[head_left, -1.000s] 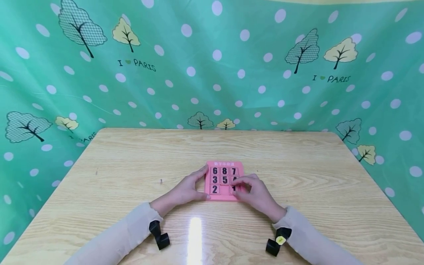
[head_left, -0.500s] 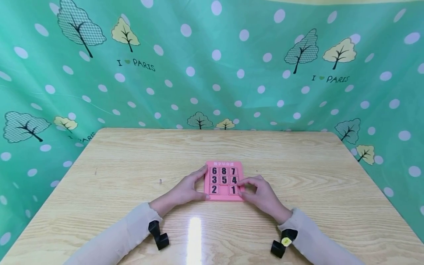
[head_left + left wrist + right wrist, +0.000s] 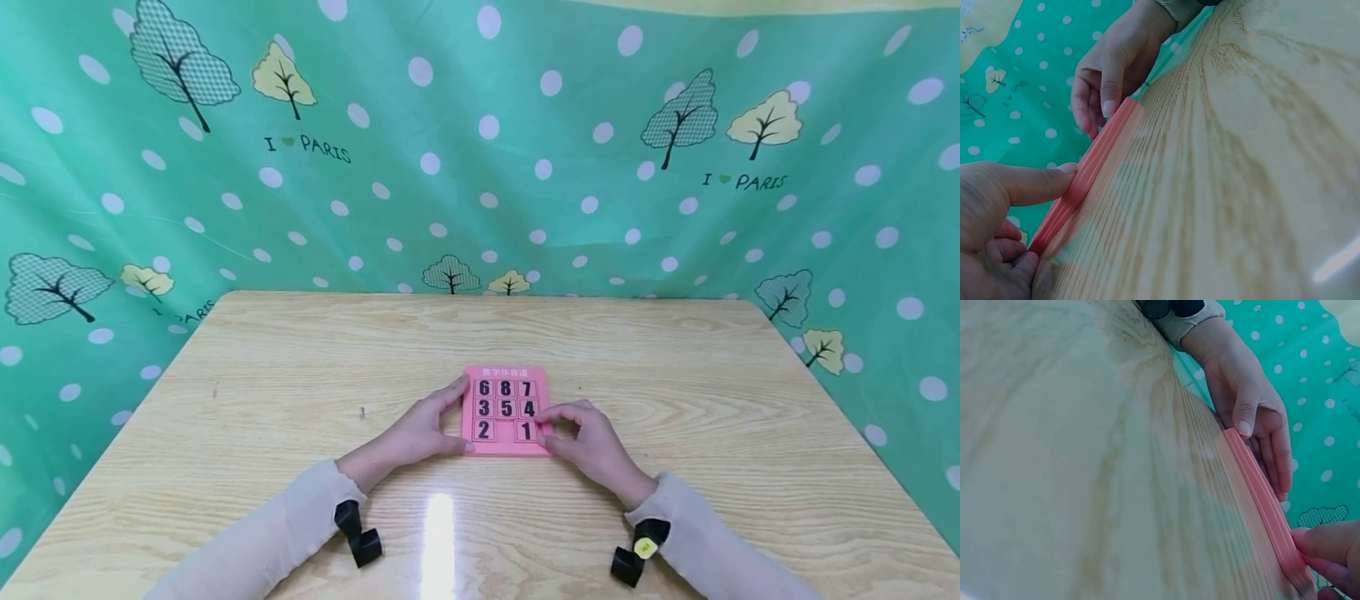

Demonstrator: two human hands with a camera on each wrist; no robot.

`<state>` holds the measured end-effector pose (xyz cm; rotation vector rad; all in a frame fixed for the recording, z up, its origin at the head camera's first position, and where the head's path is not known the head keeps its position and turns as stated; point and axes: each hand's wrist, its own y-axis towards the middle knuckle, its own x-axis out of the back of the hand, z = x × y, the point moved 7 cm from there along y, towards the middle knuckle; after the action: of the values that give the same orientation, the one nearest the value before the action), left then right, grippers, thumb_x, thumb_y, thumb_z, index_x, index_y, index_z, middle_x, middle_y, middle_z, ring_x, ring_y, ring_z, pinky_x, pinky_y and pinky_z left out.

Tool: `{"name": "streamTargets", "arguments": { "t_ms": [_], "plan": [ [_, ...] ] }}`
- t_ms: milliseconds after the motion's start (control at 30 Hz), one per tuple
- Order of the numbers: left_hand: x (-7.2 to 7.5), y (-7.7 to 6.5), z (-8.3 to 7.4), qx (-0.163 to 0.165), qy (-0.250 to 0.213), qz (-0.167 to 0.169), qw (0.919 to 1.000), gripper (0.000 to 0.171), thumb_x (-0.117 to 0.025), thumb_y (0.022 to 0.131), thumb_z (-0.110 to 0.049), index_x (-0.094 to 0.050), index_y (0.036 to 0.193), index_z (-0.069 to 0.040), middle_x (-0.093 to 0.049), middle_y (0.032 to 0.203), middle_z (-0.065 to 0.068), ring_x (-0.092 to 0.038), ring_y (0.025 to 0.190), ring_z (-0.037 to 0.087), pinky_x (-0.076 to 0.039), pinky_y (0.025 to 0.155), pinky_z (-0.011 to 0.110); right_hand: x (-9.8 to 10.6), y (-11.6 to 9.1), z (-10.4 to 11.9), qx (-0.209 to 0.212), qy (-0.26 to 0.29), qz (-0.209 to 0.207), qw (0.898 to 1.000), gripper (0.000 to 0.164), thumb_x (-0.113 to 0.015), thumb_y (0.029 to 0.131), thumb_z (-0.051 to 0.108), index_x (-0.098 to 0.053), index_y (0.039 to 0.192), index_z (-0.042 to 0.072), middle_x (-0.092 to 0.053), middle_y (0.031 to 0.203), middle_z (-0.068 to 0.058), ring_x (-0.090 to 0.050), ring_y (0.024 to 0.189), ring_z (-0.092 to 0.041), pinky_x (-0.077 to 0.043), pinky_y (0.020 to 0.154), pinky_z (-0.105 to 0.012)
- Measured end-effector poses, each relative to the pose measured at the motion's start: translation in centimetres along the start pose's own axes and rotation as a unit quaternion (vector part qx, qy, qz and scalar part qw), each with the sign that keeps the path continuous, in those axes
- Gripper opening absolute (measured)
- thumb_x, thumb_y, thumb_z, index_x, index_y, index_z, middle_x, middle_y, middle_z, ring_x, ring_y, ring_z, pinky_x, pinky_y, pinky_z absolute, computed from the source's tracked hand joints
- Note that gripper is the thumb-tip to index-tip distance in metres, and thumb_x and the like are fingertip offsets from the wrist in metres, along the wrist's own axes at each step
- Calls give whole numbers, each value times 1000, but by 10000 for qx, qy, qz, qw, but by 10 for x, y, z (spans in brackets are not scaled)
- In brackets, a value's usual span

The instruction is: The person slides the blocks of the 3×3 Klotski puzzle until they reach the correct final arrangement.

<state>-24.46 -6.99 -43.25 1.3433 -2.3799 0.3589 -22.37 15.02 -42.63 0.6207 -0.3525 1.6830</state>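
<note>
A pink number sliding puzzle (image 3: 507, 448) lies flat on the wooden table, rows reading 6 8 7, then 3 5 4, then 2, a gap and 1. My left hand (image 3: 422, 429) grips its left side, thumb at the near corner and fingers along the far part of the edge. At the right side my right hand (image 3: 596, 442) holds the frame, index fingertip beside the 4 tile (image 3: 528, 408) and thumb close to the 1 tile (image 3: 527, 431). Both wrist views show the puzzle edge-on, a pink strip (image 3: 1085, 172) between the two hands, its numbers hidden.
The wooden table (image 3: 300, 350) extends all around the puzzle. Behind it hangs a green dotted curtain (image 3: 480, 167) with tree prints. Black wrist cameras sit on both sleeves. A bright light reflection (image 3: 438, 542) shows on the near tabletop.
My right hand has drawn back to the right, from over the 4 and 1 tiles to the puzzle's right edge, so both numbers show. The left hand has stayed in place.
</note>
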Motion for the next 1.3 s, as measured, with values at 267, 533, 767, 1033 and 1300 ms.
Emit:
{"name": "streamTargets", "arguments": {
  "t_ms": [267, 533, 767, 1033, 1300],
  "plan": [
    [-1, 1, 1, 0, -66, -13, 10000, 97, -79, 70, -8, -22, 149, -4, -16, 156, 9, -13, 144, 25, -11, 117, 44, -1, 0, 2, 3, -27, 0, 10000, 24, -77, 74, 7, -73, 97, 16, -67, 101, 4, -55, 101, -17, -47, 91, -36],
    [-1, 3, 6, 99, -86, -83, 9999, 98, -79, 69, -2, -21, 148, -2, -16, 156, 10, -12, 144, 25, -11, 117, 43, -5, 3, 5, 126, 6, 25, 9999, 24, -77, 74, 6, -73, 95, 16, -68, 99, 4, -56, 99, -16, -49, 88, -34],
    [-1, 1, 2, 25, -3, -64, 10000, 98, -80, 70, -8, -23, 149, -4, -18, 156, 8, -14, 144, 24, -12, 117, 42, -8, 3, 9, 249, -2, -28, 9997, 24, -79, 72, 8, -74, 96, 15, -68, 97, 3, -57, 92, -15, -49, 79, -26],
    [0, -4, -13, 90, -44, -35, 9999, 95, -77, 71, -1, -20, 147, 2, -15, 156, 14, -12, 143, 28, -10, 117, 44, -13, 4, 17, 504, -64, 7, 9987, 26, -78, 73, 9, -75, 99, 12, -69, 95, 2, -56, 88, -13, -49, 74, -23],
    [0, -3, -9, 110, 42, -69, 9999, 96, -78, 71, -4, -21, 148, -1, -16, 156, 11, -13, 143, 26, -11, 117, 43, -15, 5, 19, 577, -178, 98, 9981, 27, -77, 74, 9, -74, 101, 12, -68, 98, 3, -58, 96, -15, -50, 84, -27]
  ]
}}
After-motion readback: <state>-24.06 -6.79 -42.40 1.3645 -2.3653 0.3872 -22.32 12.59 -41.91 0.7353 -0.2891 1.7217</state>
